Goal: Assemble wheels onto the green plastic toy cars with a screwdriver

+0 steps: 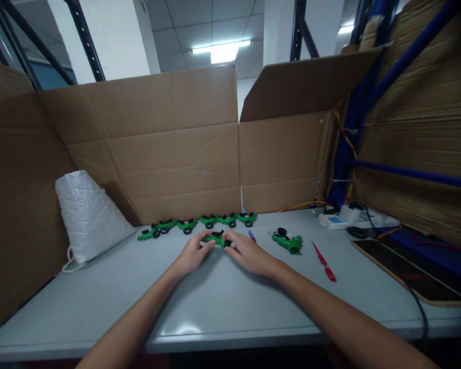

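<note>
Between both hands is a small green toy car [216, 238] with black parts, held a little above the table or resting on it; I cannot tell which. My left hand [194, 252] grips its left end with thumb and fingers. At its right end, my right hand [249, 253] closes thumb and fingers on it near a black wheel. Just behind the hands stand several similar green toy cars [186, 226] in an uneven row. A larger green toy part [292, 243] lies to the right, with small black round pieces [281, 231] beside it.
A red screwdriver-like tool [324, 261] lies at the right, and a small blue and red stick [251, 236] near my right hand. A white padded bag [88, 215] leans at left. Cardboard walls [169, 148] enclose the table [119, 297]. Right: power strip [353, 217], dark panel [407, 271].
</note>
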`<state>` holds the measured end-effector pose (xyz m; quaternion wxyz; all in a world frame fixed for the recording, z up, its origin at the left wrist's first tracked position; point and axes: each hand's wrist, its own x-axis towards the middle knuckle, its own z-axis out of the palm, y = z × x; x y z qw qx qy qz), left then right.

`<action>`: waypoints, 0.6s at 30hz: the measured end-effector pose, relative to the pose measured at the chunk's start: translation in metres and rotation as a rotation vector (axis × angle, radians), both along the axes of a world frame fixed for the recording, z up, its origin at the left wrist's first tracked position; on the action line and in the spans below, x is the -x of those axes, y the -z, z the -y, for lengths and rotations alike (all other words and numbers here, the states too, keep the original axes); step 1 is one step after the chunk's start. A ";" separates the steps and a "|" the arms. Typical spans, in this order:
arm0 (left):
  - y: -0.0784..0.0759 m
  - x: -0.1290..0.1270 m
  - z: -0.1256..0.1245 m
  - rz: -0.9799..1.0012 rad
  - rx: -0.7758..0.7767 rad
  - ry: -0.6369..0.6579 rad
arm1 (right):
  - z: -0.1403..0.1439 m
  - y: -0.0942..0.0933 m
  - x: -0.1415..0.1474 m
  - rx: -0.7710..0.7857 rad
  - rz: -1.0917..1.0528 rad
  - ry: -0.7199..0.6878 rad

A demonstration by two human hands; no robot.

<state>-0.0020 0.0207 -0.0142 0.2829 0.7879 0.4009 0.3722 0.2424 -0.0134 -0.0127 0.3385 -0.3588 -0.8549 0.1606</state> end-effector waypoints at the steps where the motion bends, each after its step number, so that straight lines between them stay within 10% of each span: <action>1: -0.001 0.000 0.000 -0.005 -0.003 -0.005 | 0.000 0.000 -0.001 -0.009 0.013 -0.032; 18: 0.002 0.009 -0.005 -0.237 -0.179 -0.054 | 0.003 -0.007 0.005 -0.042 0.183 0.109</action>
